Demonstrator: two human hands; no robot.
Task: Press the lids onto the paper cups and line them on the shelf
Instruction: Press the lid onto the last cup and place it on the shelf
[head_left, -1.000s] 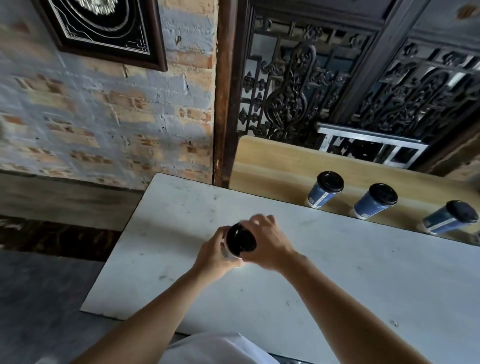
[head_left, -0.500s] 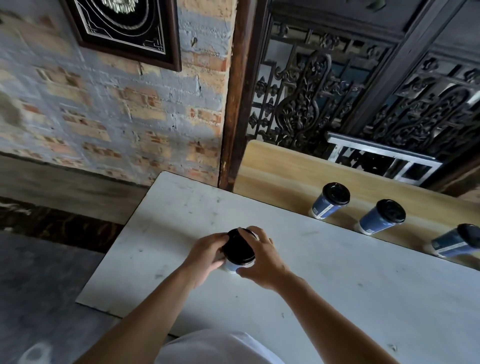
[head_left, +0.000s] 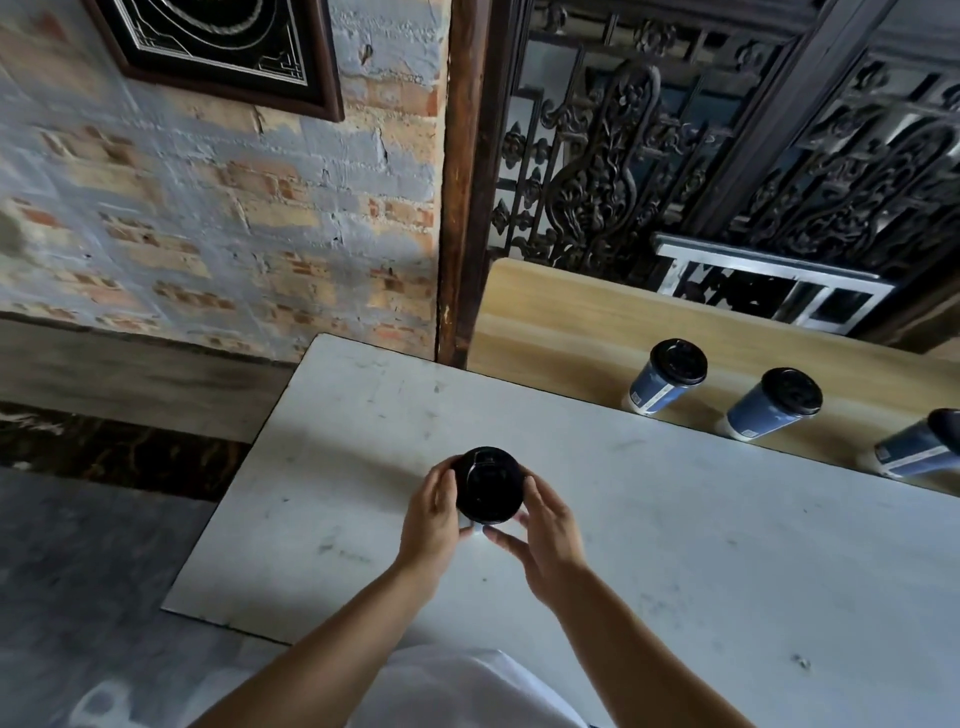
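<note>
Head view, centre: a paper cup (head_left: 474, 524) under a black lid (head_left: 488, 485) stands on the white table (head_left: 675, 545).
Left hand (head_left: 434, 522): curled against the cup's left side.
Right hand (head_left: 545, 535): cupped at its right side, fingers (head_left: 506, 540) loosely spread; contact unclear.
Shelf (head_left: 561, 322), right of frame: three lidded blue cups (head_left: 662, 387), (head_left: 769, 408), (head_left: 914, 452) in a row.

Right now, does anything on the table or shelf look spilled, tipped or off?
Nothing stands out. Three lidded blue paper cups stand upright on the wooden shelf; the white table shows only scuffs, no spill.
</note>
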